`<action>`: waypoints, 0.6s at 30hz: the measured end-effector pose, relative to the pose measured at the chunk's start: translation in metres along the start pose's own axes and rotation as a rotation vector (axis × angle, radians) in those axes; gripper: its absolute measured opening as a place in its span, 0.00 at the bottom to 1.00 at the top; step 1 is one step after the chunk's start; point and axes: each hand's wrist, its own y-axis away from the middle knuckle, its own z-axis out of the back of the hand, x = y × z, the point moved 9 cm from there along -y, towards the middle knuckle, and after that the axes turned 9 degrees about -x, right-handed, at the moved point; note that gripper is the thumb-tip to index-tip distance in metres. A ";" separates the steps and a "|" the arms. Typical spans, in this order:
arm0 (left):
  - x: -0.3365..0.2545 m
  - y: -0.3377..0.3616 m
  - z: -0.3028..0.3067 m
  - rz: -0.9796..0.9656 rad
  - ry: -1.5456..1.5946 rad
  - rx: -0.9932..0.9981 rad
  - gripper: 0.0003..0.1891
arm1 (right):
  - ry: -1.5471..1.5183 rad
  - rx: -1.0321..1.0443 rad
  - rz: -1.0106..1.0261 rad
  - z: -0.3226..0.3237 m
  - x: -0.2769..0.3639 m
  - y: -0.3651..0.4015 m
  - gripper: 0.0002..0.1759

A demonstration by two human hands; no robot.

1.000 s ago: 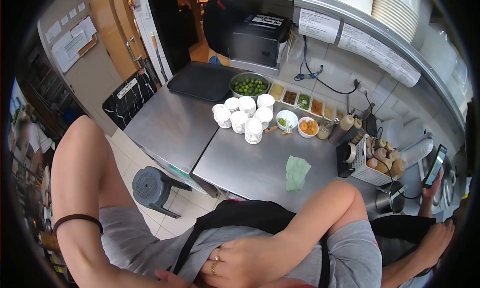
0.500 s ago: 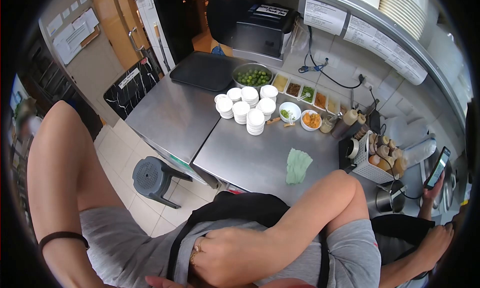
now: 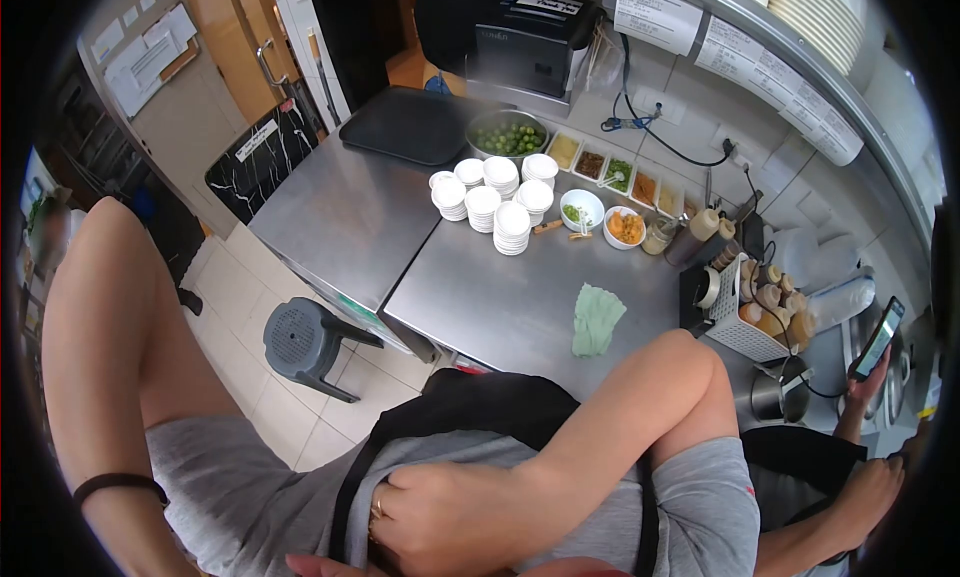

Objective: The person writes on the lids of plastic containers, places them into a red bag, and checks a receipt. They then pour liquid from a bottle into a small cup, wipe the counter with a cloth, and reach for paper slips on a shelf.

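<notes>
My right hand (image 3: 445,517) is curled against my chest, on the grey shirt (image 3: 620,512) beside the black apron strap (image 3: 352,497). A ring shows on one finger. The fingertips are hidden, so what they hold, if anything, does not show. My left arm, with a black band (image 3: 120,487) at the wrist, is bent with the elbow up. Its hand lies beyond the lower edge of the view. Some blurred skin at the bottom edge cannot be identified. Neither hand touches the steel counter (image 3: 490,307), where a green cloth (image 3: 598,320) lies nearest to me.
Stacked white dishes (image 3: 512,227), a bowl of green limes (image 3: 508,140), small bowls and ingredient containers (image 3: 618,175) stand on the counter. A black tray (image 3: 412,127) is at the back left. Bottles fill a white basket (image 3: 748,327). A co-worker holds a phone (image 3: 878,339). A grey stool (image 3: 300,337) stands below.
The view has shifted slightly, and the counter things sit a little higher. My right hand stays curled at my chest. A dark shoe now shows on the floor at the left.
</notes>
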 end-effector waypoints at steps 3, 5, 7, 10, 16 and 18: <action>0.001 0.000 0.000 -0.005 0.003 -0.001 0.11 | -0.010 -0.109 -0.067 -0.001 -0.004 -0.003 0.11; 0.001 0.000 0.001 -0.009 0.001 -0.001 0.11 | 0.075 -0.201 -0.072 0.003 -0.003 -0.004 0.11; 0.001 0.000 0.001 -0.013 0.004 -0.003 0.11 | 0.091 -0.234 -0.021 0.017 -0.001 -0.002 0.10; 0.003 0.001 0.001 -0.017 0.008 -0.006 0.11 | 0.142 -0.312 -0.008 0.019 0.000 -0.001 0.10; 0.004 0.003 0.002 -0.022 0.010 -0.010 0.11 | 0.218 -0.409 -0.043 0.022 -0.004 -0.003 0.10; 0.005 0.004 0.001 -0.026 0.009 -0.004 0.11 | 0.242 -0.438 -0.042 0.023 -0.005 -0.002 0.10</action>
